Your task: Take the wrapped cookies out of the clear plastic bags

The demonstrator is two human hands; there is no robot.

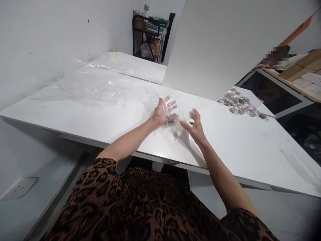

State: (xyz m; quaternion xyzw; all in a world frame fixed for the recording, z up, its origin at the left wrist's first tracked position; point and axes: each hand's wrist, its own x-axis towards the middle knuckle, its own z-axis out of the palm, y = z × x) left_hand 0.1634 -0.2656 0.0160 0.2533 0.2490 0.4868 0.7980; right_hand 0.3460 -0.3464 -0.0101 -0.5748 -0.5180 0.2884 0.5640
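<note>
My left hand [160,112] is palm up over the white table [120,130], its fingers spread apart. Clear plastic film [173,102] covers its fingers and palm. A small brown clump [172,117] rests at the palm with the film; what it is made of is too small to make out. On the other side is my right hand [197,129], fingers curved and thumb apart from them. Its thumb tip reaches the edge of the film beside the clump. Whether its fingertips touch any film I cannot tell.
Loose clear plastic sheets [95,83] are spread over the table's left side. Several small wrapped pieces [240,102], brown and pinkish, lie at the back right. A white panel [200,47] rises behind the table. Farther back are a black rack [134,36] and cardboard [303,65].
</note>
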